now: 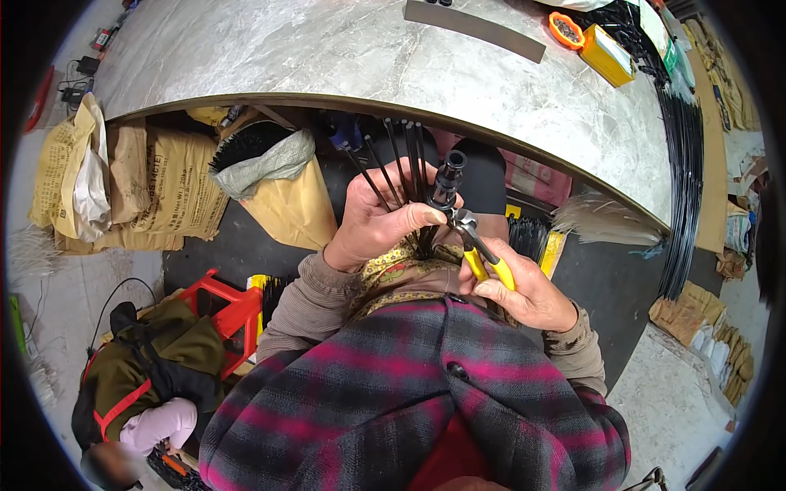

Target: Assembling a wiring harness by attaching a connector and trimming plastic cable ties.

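My left hand (370, 219) is closed round several thin black rods (413, 151) that fan upward past its fingers. Its thumb presses against a black cylindrical fitting (446, 182) with a hollow end facing up. My right hand (532, 293) grips yellow-handled pliers (499, 272). The metal jaws of the pliers meet the lower part of the fitting, beside my left thumb. What exactly the jaws bite on is too small to tell. Both hands are above my lap, over a yellow patterned cloth (393, 274).
A grey marble-patterned table (327, 57) curves ahead, carrying an orange bowl (566, 30), a yellow box (607, 56) and a flat grey strip (475, 30). Long black rods (684, 188) hang at its right end. Paper sacks (176, 184) stand left; a red stool (237, 319) and another person (164, 352) are lower left.
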Available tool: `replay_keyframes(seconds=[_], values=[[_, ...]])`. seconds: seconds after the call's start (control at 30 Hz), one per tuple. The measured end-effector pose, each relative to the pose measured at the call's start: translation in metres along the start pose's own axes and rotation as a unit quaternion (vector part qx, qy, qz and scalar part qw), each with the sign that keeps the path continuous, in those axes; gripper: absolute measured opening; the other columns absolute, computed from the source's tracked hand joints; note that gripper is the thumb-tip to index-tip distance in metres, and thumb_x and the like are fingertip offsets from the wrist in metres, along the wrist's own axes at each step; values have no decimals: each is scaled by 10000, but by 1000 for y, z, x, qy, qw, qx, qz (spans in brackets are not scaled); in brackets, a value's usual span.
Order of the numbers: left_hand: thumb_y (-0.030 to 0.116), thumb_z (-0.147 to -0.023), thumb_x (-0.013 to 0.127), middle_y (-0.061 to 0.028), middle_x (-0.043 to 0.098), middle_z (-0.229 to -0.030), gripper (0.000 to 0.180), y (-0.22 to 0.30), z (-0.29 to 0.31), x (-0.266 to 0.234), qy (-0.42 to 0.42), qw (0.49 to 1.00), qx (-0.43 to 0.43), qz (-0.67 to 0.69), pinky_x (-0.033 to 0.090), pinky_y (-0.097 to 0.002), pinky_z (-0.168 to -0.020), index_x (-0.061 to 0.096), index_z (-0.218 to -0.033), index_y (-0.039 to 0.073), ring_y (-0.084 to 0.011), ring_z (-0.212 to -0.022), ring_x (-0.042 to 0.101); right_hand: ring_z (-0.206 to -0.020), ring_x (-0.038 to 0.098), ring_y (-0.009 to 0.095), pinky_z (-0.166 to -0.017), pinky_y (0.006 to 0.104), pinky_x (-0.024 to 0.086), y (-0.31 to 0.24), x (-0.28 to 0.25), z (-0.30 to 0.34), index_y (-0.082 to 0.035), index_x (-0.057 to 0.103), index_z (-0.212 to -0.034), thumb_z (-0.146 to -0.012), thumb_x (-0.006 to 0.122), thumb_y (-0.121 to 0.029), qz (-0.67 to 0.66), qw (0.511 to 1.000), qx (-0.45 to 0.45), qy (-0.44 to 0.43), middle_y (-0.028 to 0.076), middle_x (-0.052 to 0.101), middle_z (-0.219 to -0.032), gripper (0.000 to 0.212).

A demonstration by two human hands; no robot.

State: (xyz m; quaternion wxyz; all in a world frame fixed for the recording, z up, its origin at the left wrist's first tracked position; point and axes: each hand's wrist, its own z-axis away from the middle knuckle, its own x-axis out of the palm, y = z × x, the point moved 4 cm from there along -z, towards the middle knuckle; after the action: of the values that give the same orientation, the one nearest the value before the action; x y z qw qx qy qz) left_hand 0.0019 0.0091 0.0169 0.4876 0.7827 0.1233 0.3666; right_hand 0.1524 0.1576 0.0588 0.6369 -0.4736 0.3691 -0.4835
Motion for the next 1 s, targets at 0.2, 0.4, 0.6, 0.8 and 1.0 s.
replay_keyframes(seconds=[0.2,0.4,0.6,0.8,1.0], values=[[-91,-766,768,-183,657,-999,304,4,-9,-1,-10,997,-71,9,581,-330,-723,480,-767,7,-269,-885,706,-789,598,124,-729,273,506,3,-1,-4,45,496,-1333,-855,731,-74,-159,982,92,-39,67,628,-906,546],[-83,-736,805,-110,643,-899,381,-12,-9,-4,31,992,-76,98,526,-390,-865,451,-713,55,-238,-1004,619,-700,626,114,-662,249,523,13,-9,-19,77,628,-1151,-780,773,-12,-232,938,176,-189,74,665,-840,408],[-51,-792,753,-187,694,-1034,455,-8,-10,-7,8,999,-49,-3,578,-412,-845,570,-1208,-56,-278,-942,701,-672,639,107,-600,240,506,22,-15,-26,31,489,-1300,-792,784,-50,-149,974,170,-29,79,673,-891,593],[-60,-779,766,-155,704,-1024,418,-8,-11,-8,58,996,-62,-22,570,-379,-861,599,-1162,-66,-247,-933,701,-949,594,330,-720,310,505,-4,-16,-4,36,398,-1433,-707,739,-17,452,828,-229,241,223,550,-1178,804],[-48,-762,788,-156,709,-996,356,-4,-21,-4,43,996,-60,-45,576,-366,-840,634,-1081,-70,-242,-922,702,-815,618,288,-675,350,532,-1,-16,-1,15,386,-1442,-725,749,-33,417,862,-153,246,187,551,-1105,805]])
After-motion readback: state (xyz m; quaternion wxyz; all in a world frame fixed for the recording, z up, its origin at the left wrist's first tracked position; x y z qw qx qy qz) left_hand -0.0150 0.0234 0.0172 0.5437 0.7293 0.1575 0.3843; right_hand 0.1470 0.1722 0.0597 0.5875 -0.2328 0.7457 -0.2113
